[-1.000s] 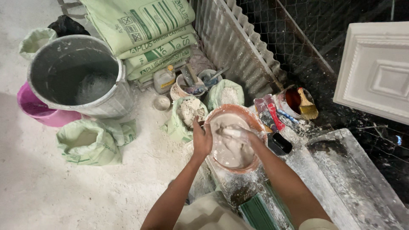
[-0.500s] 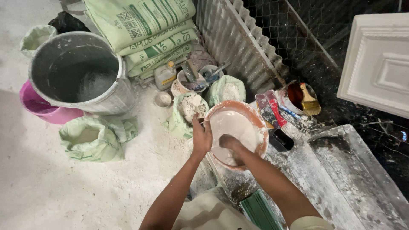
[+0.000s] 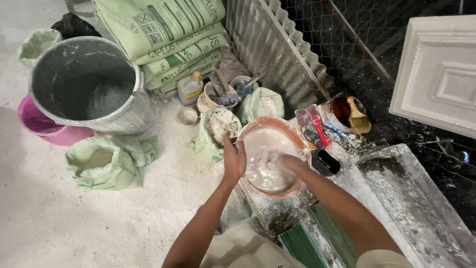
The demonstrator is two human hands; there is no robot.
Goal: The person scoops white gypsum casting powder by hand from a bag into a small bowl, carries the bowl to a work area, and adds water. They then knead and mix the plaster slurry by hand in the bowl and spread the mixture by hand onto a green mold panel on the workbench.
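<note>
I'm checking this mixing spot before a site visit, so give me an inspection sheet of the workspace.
Surface: floor coated in white powder.
Job's things: orange bowl holds wet white mix.
Clutter: grey bucket, pink tub, stacked sacks, open bags, brush on a pot.
Grippers: left hand grips the bowl rim; right hand is in the mix, blurred.
Cables: nothing seen.
Surroundings: corrugated sheet, wire mesh, white moulded panel.
</note>
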